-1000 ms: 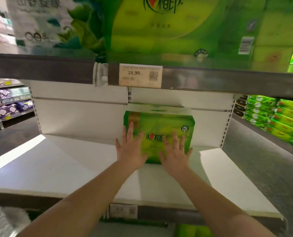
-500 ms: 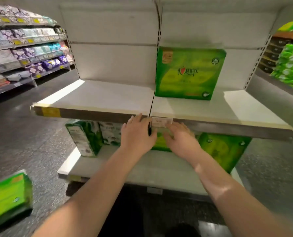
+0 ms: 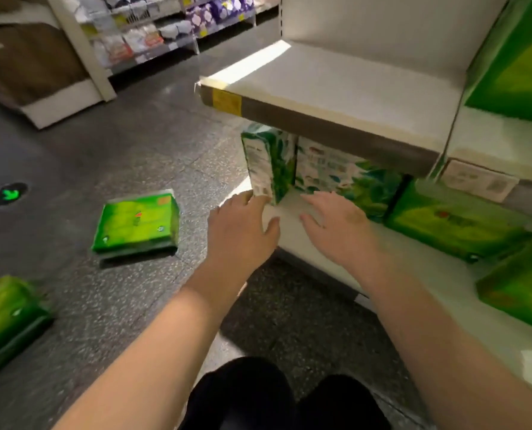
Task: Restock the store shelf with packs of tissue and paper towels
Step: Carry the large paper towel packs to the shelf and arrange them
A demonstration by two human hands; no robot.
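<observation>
My left hand (image 3: 243,228) and my right hand (image 3: 339,226) hang open with spread fingers in front of the bottom shelf (image 3: 305,243), holding nothing. A green tissue pack (image 3: 137,223) lies flat on the floor to the left of my left hand. Another green pack (image 3: 4,315) lies at the left edge of the floor. A white-and-green leaf-print pack (image 3: 269,159) stands on the bottom shelf just beyond my left fingertips. The green pack (image 3: 513,66) on the middle shelf (image 3: 336,88) shows at the top right.
More green packs (image 3: 454,221) fill the bottom shelf to the right, one (image 3: 522,290) nearer me. A price tag (image 3: 478,181) hangs on the middle shelf's edge. Across the grey floor (image 3: 134,125) stands another aisle shelf (image 3: 140,35) with goods. My dark-trousered knees (image 3: 258,395) are below.
My hands left the green pack on the middle shelf and dropped to the bottom shelf's front. The view swung down and left, bringing the packs on the floor into sight.
</observation>
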